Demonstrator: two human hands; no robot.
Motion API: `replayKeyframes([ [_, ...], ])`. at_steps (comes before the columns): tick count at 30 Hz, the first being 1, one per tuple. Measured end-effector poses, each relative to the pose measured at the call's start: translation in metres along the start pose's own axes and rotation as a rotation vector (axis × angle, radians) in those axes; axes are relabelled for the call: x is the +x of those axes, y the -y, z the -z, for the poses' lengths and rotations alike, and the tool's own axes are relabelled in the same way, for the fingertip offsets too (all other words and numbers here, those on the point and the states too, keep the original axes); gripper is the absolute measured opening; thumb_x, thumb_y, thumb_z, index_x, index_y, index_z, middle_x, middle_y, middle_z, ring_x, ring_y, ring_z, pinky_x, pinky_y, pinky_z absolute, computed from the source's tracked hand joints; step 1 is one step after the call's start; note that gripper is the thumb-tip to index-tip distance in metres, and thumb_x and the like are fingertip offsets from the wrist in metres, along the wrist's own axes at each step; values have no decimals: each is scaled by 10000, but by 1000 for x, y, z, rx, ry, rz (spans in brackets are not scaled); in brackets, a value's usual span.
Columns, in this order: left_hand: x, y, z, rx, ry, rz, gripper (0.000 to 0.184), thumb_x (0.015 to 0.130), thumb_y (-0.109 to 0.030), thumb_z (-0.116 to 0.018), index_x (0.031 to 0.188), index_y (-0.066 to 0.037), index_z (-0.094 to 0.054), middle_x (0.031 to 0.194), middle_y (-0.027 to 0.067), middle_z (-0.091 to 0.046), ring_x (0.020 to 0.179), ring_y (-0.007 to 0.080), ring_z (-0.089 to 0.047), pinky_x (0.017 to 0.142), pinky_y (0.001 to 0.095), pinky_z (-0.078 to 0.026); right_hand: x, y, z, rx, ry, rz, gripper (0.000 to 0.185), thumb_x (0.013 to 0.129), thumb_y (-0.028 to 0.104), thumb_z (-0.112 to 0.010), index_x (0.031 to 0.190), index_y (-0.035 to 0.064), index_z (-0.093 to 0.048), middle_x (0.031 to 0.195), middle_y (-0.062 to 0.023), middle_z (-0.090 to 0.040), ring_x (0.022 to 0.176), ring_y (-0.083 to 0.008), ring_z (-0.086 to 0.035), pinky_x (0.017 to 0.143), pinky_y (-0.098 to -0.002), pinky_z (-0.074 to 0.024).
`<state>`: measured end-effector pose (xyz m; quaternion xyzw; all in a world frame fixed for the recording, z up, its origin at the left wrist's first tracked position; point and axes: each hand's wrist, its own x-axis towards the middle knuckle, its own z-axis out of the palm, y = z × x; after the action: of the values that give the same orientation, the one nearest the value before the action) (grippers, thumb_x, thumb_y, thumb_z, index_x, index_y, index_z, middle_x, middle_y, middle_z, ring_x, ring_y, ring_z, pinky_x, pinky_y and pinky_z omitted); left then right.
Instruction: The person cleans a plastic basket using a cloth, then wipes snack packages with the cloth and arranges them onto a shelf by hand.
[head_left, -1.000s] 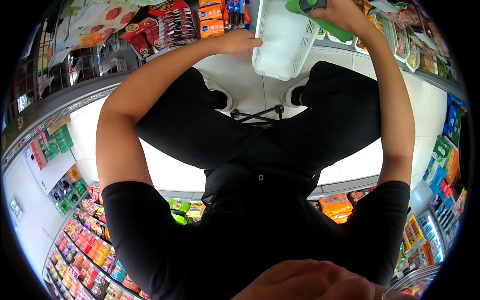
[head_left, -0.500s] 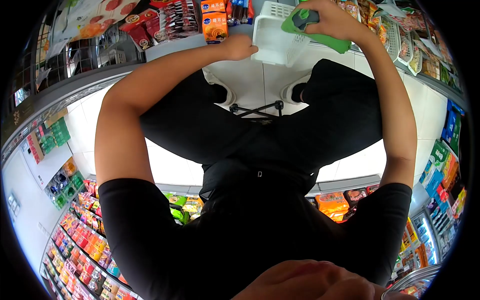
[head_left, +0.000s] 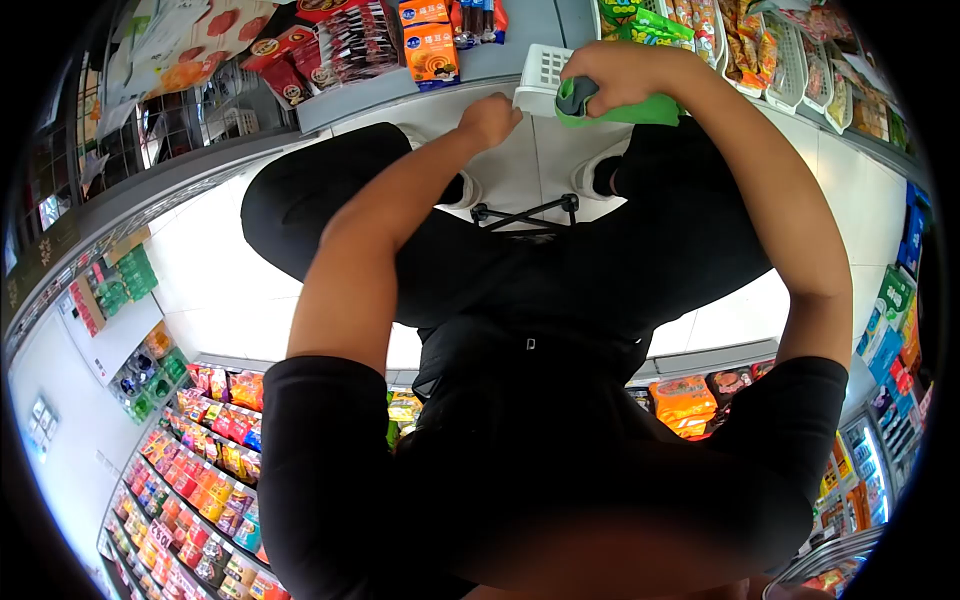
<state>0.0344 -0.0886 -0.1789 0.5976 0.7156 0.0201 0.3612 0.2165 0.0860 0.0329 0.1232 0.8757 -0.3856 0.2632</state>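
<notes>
My right hand (head_left: 625,75) is closed on a bunched green cloth (head_left: 640,108) with a grey part showing near the fingers. The cloth lies against a white plastic basket (head_left: 543,72) with a slotted wall. At the basket's near left corner, my left hand (head_left: 490,122) is closed, its fingertips on the edge. The basket is held tilted over the floor, in front of the shelf edge. Much of it is hidden behind my right hand and the cloth.
On the grey shelf (head_left: 525,40) lie orange snack packs (head_left: 430,55) and red packets (head_left: 350,45). White baskets of snacks (head_left: 750,45) line its right side. A folding stool's black legs (head_left: 525,212) stand between my shoes. Stocked shelves (head_left: 200,470) are behind me.
The basket has come off the shelf edge toward me and tilted, so less of its inside shows. My right hand with the cloth moved down and left; my left elbow swung inward.
</notes>
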Motion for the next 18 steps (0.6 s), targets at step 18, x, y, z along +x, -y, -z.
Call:
replayKeyframes([
  [18, -9, 3, -17, 66, -71, -108, 491, 1007, -422, -507, 1180, 11, -661, 1167, 231, -696, 968, 425, -701, 885, 494, -561, 0, -24, 6, -16, -84, -29, 456, 755, 209, -817, 1147, 3, -707, 1080, -166, -716, 990, -301, -698, 842, -388, -539],
])
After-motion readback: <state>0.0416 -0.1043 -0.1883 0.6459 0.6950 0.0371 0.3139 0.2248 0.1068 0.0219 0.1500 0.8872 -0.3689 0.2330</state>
